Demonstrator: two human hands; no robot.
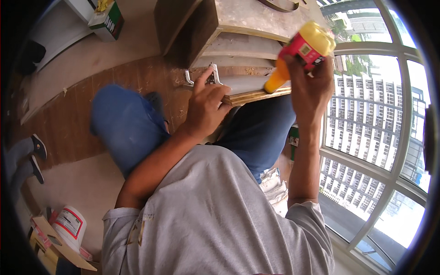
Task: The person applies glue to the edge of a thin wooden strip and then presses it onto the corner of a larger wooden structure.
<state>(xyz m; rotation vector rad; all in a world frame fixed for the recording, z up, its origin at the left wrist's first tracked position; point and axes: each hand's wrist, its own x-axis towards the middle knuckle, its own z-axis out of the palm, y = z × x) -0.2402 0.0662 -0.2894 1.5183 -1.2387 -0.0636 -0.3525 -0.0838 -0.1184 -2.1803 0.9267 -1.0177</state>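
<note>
My right hand (311,87) grips a yellow plastic bottle (316,39) with a red label. The bottle is tipped, its orange neck slanting down to the layered edge of a plywood board (252,97). Whether anything flows from it I cannot tell. At the board's left corner, my left hand (207,106) holds the edge between thumb and fingers, with the index finger stretched out toward a pale metal bracket (215,72). The board's pale face lies in front of the open wooden cabinet (256,20), above my legs.
Wood shavings lie on the brown floor (82,105). Tall windows (362,110) line the right side. At lower left stand a white bucket (68,227) and an open cardboard box (57,243). Another person's feet (39,156) show at far left. A green-and-white carton (107,22) sits at upper left.
</note>
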